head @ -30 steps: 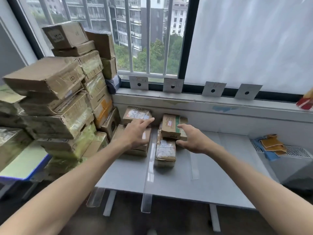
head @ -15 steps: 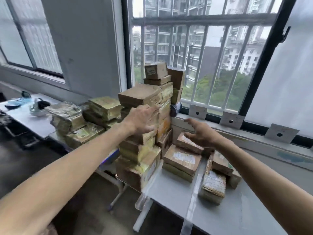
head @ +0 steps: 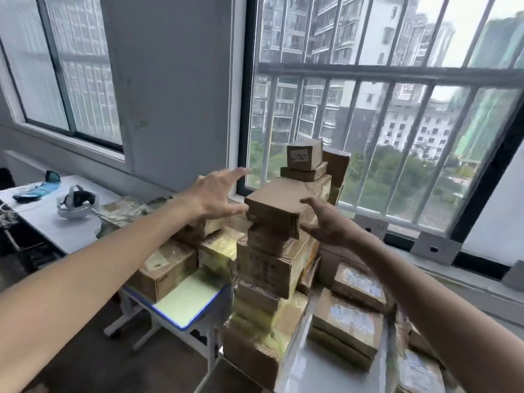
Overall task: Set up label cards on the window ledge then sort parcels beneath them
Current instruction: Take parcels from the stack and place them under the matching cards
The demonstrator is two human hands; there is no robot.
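Two hands: left [head: 215, 199], right [head: 329, 222]; three cards [head: 371, 226] [head: 435, 248] [head: 516, 275] on the ledge; three sorted parcels [head: 347, 327] near right; far stack [head: 279, 239] blurred, over a dozen parcels; two windows.

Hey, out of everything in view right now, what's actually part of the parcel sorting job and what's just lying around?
Part of the job:
- top parcel on the tall parcel stack, with the left hand and right hand open either side of it
- label cards on the window ledge
- sorted parcels on the grey table

Just lying about:
- headset on the white desk
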